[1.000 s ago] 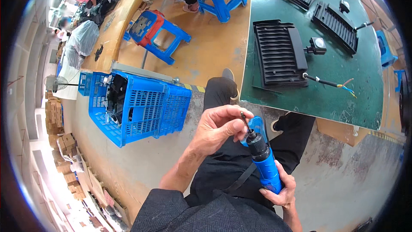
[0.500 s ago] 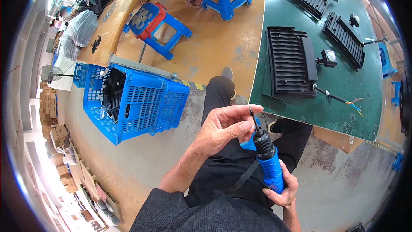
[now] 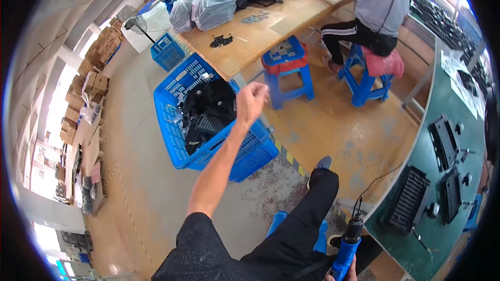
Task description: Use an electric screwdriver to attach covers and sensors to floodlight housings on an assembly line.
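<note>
My left hand (image 3: pixel 251 105) is stretched out over the near corner of the wooden table, beside the blue crate (image 3: pixel 172 143) of black parts. Its fingers look curled but are smeared by motion, so what they hold, if anything, does not show. Low on the right, my right hand (image 3: pixel 352 271) is wrapped round the blue grip of an electric screwdriver (image 3: pixel 346 256). The tool's black nose points up and away from me. Right of it, black ribbed housings (image 3: pixel 409 198) lie on the green table (image 3: pixel 376 219).
On the wooden table (image 3: pixel 237 60) lie a pile of small black parts (image 3: pixel 221 41), scattered small pieces (image 3: pixel 255 18) and plastic bags (image 3: pixel 213 8). A person (image 3: pixel 377 0) sits on a blue stool (image 3: pixel 359 80) beyond. Another blue stool (image 3: pixel 294 67) stands beside the table.
My left hand has left the screwdriver's tip and reached forward and left, toward the wooden table. My right hand keeps the screwdriver, now lower in view. The view has swung left.
</note>
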Motion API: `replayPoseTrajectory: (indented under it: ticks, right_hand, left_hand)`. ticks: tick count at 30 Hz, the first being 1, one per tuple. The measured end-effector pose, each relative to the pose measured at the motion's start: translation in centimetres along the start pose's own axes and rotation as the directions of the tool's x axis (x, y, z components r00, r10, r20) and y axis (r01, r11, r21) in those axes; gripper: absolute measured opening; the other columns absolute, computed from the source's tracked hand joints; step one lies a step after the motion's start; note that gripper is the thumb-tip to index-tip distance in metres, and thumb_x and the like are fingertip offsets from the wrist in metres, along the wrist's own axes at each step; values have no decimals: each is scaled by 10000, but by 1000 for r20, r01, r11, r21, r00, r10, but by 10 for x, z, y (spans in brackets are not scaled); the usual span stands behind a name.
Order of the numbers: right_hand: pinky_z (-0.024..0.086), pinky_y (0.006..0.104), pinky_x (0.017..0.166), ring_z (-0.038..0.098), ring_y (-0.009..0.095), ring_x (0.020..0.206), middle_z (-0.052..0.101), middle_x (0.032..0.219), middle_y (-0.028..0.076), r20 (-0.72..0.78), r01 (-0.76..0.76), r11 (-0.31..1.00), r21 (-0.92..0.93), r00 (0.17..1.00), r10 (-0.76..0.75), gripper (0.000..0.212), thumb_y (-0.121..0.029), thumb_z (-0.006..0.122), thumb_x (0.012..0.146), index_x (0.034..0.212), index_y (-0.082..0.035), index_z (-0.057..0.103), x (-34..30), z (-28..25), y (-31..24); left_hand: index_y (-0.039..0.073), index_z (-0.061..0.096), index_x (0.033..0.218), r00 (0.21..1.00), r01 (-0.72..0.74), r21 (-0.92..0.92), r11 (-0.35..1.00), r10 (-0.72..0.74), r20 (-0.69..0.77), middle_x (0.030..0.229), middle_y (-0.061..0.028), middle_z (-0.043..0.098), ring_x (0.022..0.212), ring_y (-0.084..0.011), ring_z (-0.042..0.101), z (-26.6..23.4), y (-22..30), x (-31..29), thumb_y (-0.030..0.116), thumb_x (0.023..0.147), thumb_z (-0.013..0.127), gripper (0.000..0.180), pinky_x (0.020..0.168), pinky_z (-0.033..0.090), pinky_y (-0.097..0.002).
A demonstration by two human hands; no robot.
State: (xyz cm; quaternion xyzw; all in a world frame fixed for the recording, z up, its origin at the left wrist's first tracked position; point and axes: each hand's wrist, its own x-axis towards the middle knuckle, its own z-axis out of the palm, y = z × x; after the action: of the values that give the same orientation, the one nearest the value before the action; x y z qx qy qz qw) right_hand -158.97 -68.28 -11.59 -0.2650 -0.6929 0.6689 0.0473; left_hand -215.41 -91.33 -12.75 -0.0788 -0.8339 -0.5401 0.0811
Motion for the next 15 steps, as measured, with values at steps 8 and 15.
replayPoseTrajectory:
  ticks: [8, 15]
  right_hand:
    - [537, 335, 697, 624, 200, 767, 671, 994, 115, -80, -112, 994, 6, 991, 112, 866, -35, 779, 844, 1602, -55, 360, 47, 37, -18]
    - [525, 346, 671, 607, 215, 727, 663, 977, 154, -169, -153, 988, 20, 973, 154, 862, -73, 768, 867, 1607, -34, 327, 88, 54, -29]
  left_hand:
    - [26, 769, 1025, 935, -192, 580, 791, 328, -137, 1024, -210, 745, 984, -387, 710, -76, -113, 203, 172, 949, 604, 233, 881, 547, -453]
    - [41, 766, 1042, 896, 27, 688, 725, 289, -339, 1026, -201, 735, 1022, -391, 680, -124, -184, 301, 97, 937, 584, 217, 926, 517, -476]
